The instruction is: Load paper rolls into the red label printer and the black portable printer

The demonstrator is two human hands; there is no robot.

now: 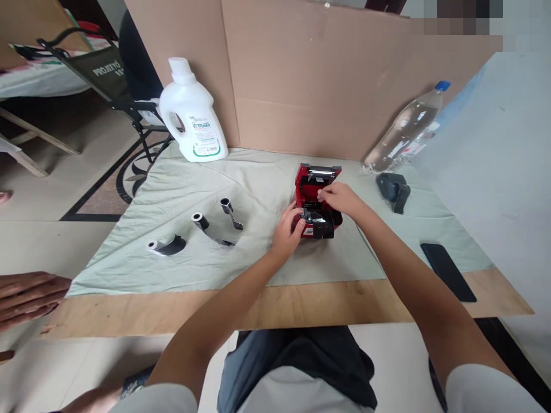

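A small red and black printer (305, 231) stands on the cloth with its lid (300, 186) raised, and a shiny dark strip (325, 229) hangs over its front edge. My left hand (286, 229) grips the printer's left side, thumb toward the front. Inside the raised lid, the fingertips of my right hand (340, 198) are pinched together; whatever they hold is too small to make out. To the left lie three small rolls with loose dark ends: a white-edged roll (161, 246), a middle roll (200, 219) and a far roll (226, 205).
A white detergent jug (200, 123) and a tilted clear bottle (404, 132) stand by the cardboard panel (301, 80). At right are a black object with a strap (392, 190) and a dark phone (447, 271). Another person's hand (30, 298) is at the left edge.
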